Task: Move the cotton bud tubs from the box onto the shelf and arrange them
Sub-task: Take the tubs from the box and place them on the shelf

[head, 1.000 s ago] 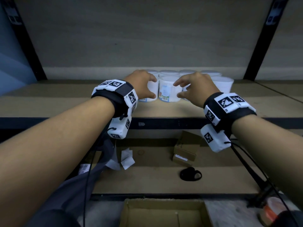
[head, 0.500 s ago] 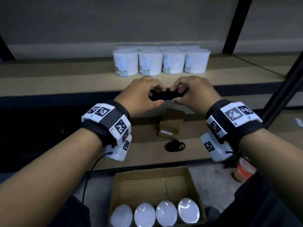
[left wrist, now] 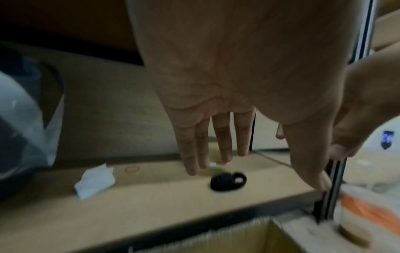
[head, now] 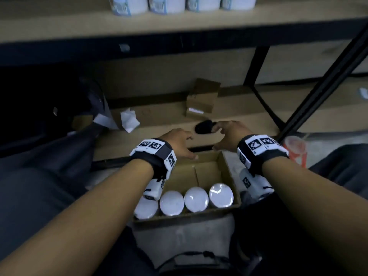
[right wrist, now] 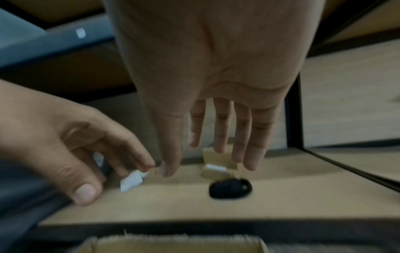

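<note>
Several white-lidded cotton bud tubs [head: 196,199] stand in a row at the near side of the open cardboard box [head: 229,170] on the floor. More tubs [head: 167,5] stand on the upper shelf [head: 79,24] at the top of the head view. My left hand [head: 180,144] hovers over the box's far edge, fingers straight and empty; the left wrist view shows the left hand's fingers [left wrist: 223,142] spread. My right hand [head: 229,136] is beside it, also empty, with its fingers [right wrist: 242,135] hanging straight down in the right wrist view.
A black clip-like object [head: 204,126] lies on the lower shelf just past the hands, behind it a small brown carton [head: 202,100]. Crumpled white paper [head: 128,120] is to the left. A black shelf post [head: 318,84] slants at right, with an orange-banded cup [head: 294,150] near its foot.
Both hands came off the shelved tubs and dropped from the upper shelf to just above the box. The view tilted down with them, bringing the box's tubs into sight.
</note>
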Tool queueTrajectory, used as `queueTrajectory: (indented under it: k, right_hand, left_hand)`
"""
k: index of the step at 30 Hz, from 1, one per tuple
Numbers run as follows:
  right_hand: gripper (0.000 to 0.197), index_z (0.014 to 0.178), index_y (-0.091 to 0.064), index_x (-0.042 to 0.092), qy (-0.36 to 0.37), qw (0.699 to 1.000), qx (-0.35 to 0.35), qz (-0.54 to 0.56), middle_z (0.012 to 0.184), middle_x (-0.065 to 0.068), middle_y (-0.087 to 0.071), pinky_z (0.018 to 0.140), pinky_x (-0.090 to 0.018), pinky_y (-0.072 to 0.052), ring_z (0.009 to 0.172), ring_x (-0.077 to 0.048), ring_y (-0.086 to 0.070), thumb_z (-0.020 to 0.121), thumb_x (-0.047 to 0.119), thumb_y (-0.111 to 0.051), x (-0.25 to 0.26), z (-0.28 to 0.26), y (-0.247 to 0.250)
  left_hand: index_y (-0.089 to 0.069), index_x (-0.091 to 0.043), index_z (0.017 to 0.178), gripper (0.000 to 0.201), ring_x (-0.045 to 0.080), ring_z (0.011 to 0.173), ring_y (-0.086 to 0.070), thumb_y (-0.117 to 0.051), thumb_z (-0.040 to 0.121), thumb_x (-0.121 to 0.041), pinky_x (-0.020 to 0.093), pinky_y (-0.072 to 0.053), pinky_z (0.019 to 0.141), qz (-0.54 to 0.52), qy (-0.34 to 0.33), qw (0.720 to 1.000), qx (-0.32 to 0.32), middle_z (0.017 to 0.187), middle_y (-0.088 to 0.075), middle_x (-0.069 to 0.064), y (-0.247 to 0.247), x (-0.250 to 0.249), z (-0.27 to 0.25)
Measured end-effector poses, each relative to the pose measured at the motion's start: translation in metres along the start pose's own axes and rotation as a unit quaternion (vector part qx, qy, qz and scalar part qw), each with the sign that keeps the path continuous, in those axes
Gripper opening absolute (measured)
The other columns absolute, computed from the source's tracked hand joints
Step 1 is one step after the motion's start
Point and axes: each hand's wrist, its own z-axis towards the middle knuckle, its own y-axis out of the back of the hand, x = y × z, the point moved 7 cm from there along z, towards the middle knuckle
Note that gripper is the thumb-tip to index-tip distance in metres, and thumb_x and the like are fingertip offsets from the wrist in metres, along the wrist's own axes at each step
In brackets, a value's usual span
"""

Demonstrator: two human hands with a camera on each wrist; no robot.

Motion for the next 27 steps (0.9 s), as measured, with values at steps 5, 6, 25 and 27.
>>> queueTrajectory:
  k: [5, 6, 25, 27]
  right_hand:
    - [0.076, 0.129, -0.054, 0.030, -0.039, 0.994, 0.095, -0.031, 0.128, -0.004, -0.058, 0.082, -0.026, -0.045, 0.114, -0.026, -0.057, 0.061, 0.037, -0.088, -0.029, 0.007, -0.075]
    - [0.079, 0.131, -0.052, 0.030, -0.044, 0.993, 0.104, -0.043, 0.130, -0.005, -0.056, 0.080, -0.025, -0.043, 0.115, -0.026, -0.057, 0.061, 0.038, -0.088, -0.034, 0.007, -0.088]
    - [0.094, 0.141, -0.036, 0.035, -0.113, 0.971, 0.191, -0.085, 0.139, -0.011, -0.035, 0.101, -0.049, -0.045, 0.133, -0.037, -0.034, 0.060, 0.051, -0.082, -0.087, 0.007, -0.221]
    - [0.092, 0.139, -0.038, 0.032, -0.118, 0.970, 0.193, -0.088, 0.138, -0.010, -0.038, 0.101, -0.048, -0.043, 0.133, -0.036, -0.033, 0.060, 0.055, -0.079, -0.087, 0.007, -0.226]
  left_hand:
    - [-0.035, -0.017, 0.151, 0.098, 0.026, 0.138, -0.039, -0.075, 0.072, -0.059, 0.033, -0.038, 0.109, 0.019, 0.040, 0.992, 0.119, 0.154, -0.035, 0.006, -0.093, 0.012, 0.018]
    - [-0.036, -0.017, 0.150, 0.097, 0.027, 0.137, -0.040, -0.075, 0.072, -0.059, 0.035, -0.039, 0.109, 0.020, 0.041, 0.991, 0.127, 0.154, -0.036, 0.007, -0.107, 0.013, 0.020]
    - [-0.049, -0.024, 0.131, 0.078, 0.030, 0.115, -0.051, -0.077, 0.065, -0.055, 0.042, -0.050, 0.090, 0.006, 0.059, 0.989, 0.138, 0.130, -0.046, 0.001, -0.234, 0.022, 0.038]
    - [-0.050, -0.026, 0.129, 0.077, 0.029, 0.114, -0.051, -0.078, 0.063, -0.055, 0.037, -0.050, 0.086, 0.002, 0.064, 0.989, 0.132, 0.127, -0.047, 0.001, -0.237, 0.019, 0.041]
